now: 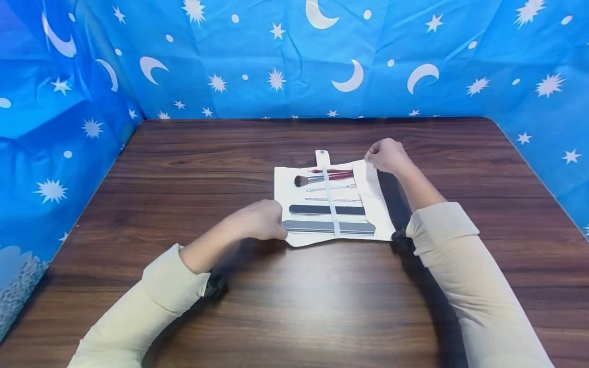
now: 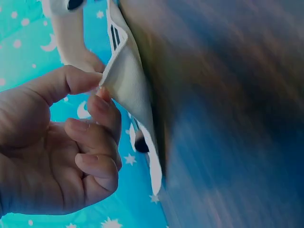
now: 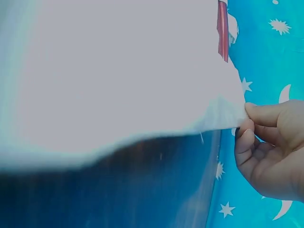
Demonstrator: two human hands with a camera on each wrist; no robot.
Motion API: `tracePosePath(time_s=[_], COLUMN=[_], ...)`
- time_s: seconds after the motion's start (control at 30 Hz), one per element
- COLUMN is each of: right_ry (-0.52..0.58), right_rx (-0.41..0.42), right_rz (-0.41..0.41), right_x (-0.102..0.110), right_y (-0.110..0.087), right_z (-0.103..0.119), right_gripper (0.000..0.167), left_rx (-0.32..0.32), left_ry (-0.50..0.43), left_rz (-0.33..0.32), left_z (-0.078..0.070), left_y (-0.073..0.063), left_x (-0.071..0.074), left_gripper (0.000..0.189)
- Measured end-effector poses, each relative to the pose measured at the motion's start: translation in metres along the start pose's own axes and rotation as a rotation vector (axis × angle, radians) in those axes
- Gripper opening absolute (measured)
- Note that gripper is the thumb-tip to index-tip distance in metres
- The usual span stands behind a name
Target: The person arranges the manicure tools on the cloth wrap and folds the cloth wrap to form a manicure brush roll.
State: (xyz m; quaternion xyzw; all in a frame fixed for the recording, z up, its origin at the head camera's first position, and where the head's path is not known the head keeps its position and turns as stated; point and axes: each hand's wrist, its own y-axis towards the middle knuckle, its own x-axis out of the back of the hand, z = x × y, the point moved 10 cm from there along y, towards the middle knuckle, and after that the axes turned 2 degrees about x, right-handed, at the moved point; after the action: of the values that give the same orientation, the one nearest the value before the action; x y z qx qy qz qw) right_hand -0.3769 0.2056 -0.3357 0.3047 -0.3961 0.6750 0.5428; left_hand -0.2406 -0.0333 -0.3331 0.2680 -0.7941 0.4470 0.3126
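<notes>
A white roll-up tool pouch lies unfolded at mid-table, its snap tab sticking out at the far edge. Under its elastic band sit a makeup brush, red-handled tools, thin metal tools, a black nail file and grey files. My left hand pinches the near left corner between thumb and index finger; in the left wrist view that edge is lifted and bent. At the far right corner, my right hand pinches the pouch's flap between thumb and fingertips.
The brown wood-grain table extends around the pouch. Behind it and along both sides hangs a blue cloth with white moons and stars. Dark wrist straps show under the rolled sleeves. A grey textured patch borders the table at left.
</notes>
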Motion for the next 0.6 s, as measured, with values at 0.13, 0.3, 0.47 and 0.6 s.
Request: tracePosePath(time_s=[0.13,0.3,0.47,0.6], right_ry=[-0.044,-0.118,-0.186,-0.226], right_rx=[-0.017,0.089,0.344,0.431], right_rz=[-0.063,-0.108,0.063,0.194], right_x=[0.001,0.012,0.007,-0.008], right_y=[-0.001,-0.020,-0.066,-0.111], right_z=[0.002,0.036,0.080,0.081], right_gripper=[0.019,0.018,0.014,0.016], left_rx=[0.028,0.037,0.030,0.042], left_ry=[0.002,0.001,-0.004,-0.024], left_rz=[-0.003,-0.033,-0.055,-0.097], left_z=[-0.001,0.009,0.013,0.019], left_y=[-0.004,-0.001,-0.001,-0.004], left_x=[-0.004,0.000,0.006,0.012], left_gripper=[0.045,0.043,0.043,0.042])
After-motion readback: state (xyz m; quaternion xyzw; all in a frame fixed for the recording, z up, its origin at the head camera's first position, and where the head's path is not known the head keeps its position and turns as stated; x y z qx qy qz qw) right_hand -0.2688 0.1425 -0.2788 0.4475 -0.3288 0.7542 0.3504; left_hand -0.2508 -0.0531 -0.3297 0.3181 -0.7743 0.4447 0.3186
